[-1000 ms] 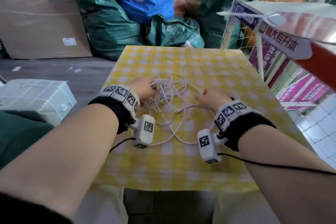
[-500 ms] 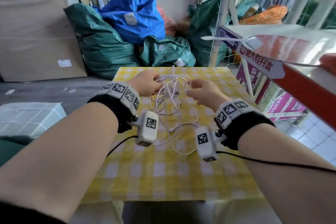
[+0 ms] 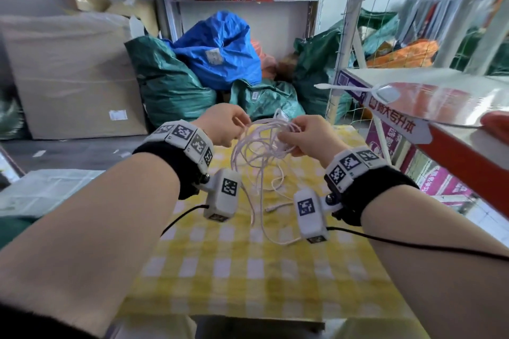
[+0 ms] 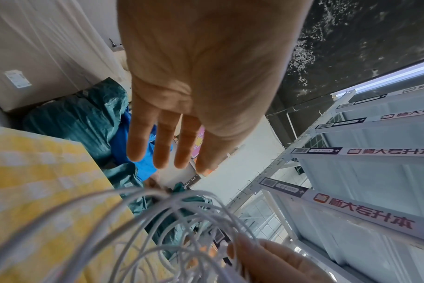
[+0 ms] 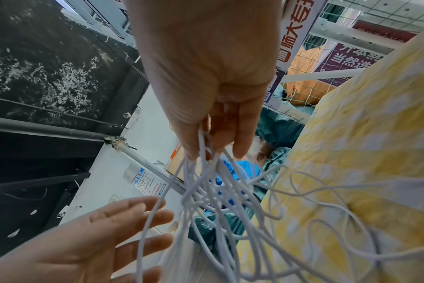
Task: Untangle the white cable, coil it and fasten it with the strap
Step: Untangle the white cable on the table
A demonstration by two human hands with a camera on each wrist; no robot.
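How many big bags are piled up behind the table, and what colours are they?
Blue bags: 1
Green bags: 3 in plain view; the others are at and
Total: 4; more may be hidden behind.

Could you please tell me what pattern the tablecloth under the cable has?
The tablecloth is a yellow-and-white check, clearest in the head view.

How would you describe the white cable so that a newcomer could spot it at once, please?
Find the yellow checked table. Above it, the right hand pinches the white cable, a tangle of thin loops trailing onto the cloth. Nothing else there is stringy and white.
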